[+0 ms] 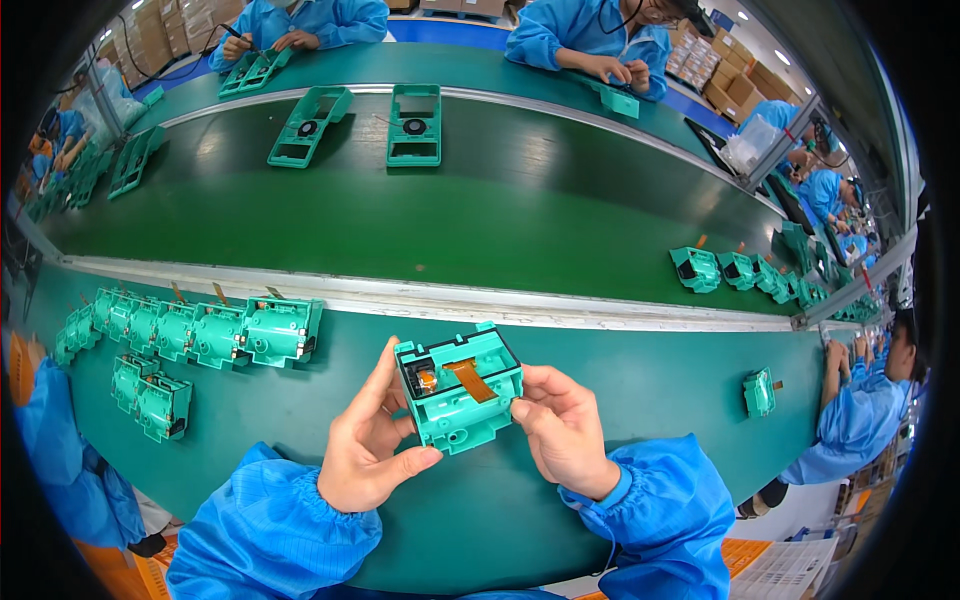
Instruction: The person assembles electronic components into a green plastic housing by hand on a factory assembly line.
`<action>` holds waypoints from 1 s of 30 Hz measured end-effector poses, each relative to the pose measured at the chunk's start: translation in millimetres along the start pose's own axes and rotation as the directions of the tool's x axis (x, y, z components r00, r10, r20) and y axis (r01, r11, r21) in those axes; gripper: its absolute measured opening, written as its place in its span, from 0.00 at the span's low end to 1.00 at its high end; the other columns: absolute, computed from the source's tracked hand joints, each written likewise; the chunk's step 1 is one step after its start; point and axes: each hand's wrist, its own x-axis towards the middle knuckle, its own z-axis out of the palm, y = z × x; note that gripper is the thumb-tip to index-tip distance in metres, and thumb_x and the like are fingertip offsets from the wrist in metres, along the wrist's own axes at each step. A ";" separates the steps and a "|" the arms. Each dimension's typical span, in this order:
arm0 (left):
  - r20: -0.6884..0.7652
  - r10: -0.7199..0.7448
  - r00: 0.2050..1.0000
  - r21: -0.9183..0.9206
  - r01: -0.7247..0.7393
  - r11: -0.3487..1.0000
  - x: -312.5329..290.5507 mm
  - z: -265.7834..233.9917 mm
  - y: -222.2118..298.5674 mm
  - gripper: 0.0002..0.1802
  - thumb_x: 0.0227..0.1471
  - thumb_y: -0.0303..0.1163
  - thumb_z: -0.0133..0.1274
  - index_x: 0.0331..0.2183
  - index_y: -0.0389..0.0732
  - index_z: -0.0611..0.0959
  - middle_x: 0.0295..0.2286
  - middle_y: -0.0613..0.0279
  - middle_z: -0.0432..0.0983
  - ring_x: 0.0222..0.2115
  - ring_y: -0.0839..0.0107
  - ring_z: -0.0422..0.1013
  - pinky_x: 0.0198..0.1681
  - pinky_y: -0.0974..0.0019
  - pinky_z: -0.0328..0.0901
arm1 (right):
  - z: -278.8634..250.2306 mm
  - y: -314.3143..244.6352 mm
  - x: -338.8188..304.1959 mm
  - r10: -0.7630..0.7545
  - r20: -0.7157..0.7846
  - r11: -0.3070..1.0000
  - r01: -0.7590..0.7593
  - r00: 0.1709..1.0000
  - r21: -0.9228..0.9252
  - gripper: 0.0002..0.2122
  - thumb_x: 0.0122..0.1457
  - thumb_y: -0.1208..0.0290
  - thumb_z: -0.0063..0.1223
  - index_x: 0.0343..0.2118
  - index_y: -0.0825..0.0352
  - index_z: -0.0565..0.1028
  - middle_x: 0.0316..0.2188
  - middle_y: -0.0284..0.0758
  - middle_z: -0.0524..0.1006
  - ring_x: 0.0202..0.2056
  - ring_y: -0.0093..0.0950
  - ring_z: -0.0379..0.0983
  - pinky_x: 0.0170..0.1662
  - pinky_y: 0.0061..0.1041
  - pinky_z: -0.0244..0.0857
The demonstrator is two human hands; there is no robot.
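Between my two hands, above the green table, I hold a teal plastic housing (465, 415) with a black seal around its upper opening. An orange-brown flat flex cable (472, 383) lies across its top, and a small dark part with an orange piece sits in the left corner. My left hand (370, 445) grips the left side, thumb at the lower edge and fingers along the side. My right hand (565, 430) pinches the right side between thumb and fingers. The far fingertips are partly hidden behind the housing.
Similar teal housings (218, 335) stand in a row at the left, with a smaller group (160, 405) nearer. Another housing (760, 392) sits at the right. Beyond a pale rail (420, 290), a green conveyor belt (400, 230) carries teal frames (414, 150) and more housings. Co-workers sit opposite and alongside.
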 end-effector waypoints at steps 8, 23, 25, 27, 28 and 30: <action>-0.004 -0.002 1.000 -0.008 0.002 1.000 1.1 -1.3 1.4 0.47 0.40 0.18 0.54 0.56 0.33 0.42 0.49 0.55 0.55 0.49 0.66 0.56 0.51 0.58 0.56 | 1.2 -2.9 1.8 0.052 0.016 0.997 -0.053 0.999 0.047 0.16 0.52 0.84 0.44 0.46 0.72 0.64 0.44 0.41 0.68 0.47 0.29 0.63 0.50 0.28 0.59; -0.019 -0.035 0.999 -0.044 0.034 0.998 2.0 -1.1 2.1 0.48 0.40 0.18 0.54 0.55 0.33 0.42 0.52 0.53 0.52 0.51 0.64 0.53 0.51 0.57 0.55 | 0.2 -6.3 2.4 0.109 0.009 0.988 -0.109 0.994 0.109 0.16 0.52 0.83 0.44 0.46 0.72 0.65 0.44 0.40 0.68 0.46 0.29 0.64 0.49 0.28 0.59; -0.025 -0.045 0.999 -0.065 0.043 0.997 2.1 -1.0 2.1 0.48 0.40 0.19 0.55 0.55 0.33 0.42 0.52 0.52 0.52 0.52 0.64 0.53 0.51 0.57 0.55 | -1.2 -7.6 2.9 0.126 0.021 0.981 -0.128 0.992 0.147 0.16 0.52 0.83 0.45 0.46 0.71 0.64 0.44 0.40 0.68 0.46 0.29 0.64 0.49 0.28 0.59; -0.033 -0.055 0.998 -0.085 0.052 0.995 1.8 -1.1 3.4 0.48 0.40 0.19 0.55 0.55 0.33 0.42 0.52 0.52 0.51 0.52 0.64 0.52 0.51 0.57 0.55 | -1.8 -8.5 3.3 0.152 0.066 0.931 -0.165 0.986 0.327 0.16 0.52 0.83 0.45 0.46 0.71 0.64 0.44 0.40 0.68 0.46 0.28 0.64 0.49 0.27 0.59; -0.035 -0.061 0.998 -0.090 0.058 0.994 2.2 -1.0 4.3 0.48 0.40 0.19 0.55 0.55 0.33 0.42 0.52 0.52 0.51 0.52 0.63 0.52 0.52 0.57 0.55 | -1.3 -8.7 3.2 0.151 0.066 0.931 -0.165 0.986 0.327 0.16 0.52 0.83 0.45 0.46 0.71 0.64 0.44 0.40 0.68 0.46 0.28 0.64 0.49 0.27 0.59; -0.036 -0.068 0.997 -0.095 0.065 0.993 2.5 -0.8 5.3 0.48 0.40 0.19 0.55 0.55 0.33 0.42 0.52 0.52 0.51 0.53 0.63 0.52 0.52 0.57 0.55 | 0.9 -9.4 2.8 0.134 0.061 0.953 -0.146 0.989 0.267 0.16 0.52 0.82 0.46 0.45 0.71 0.64 0.44 0.41 0.68 0.46 0.28 0.64 0.48 0.27 0.60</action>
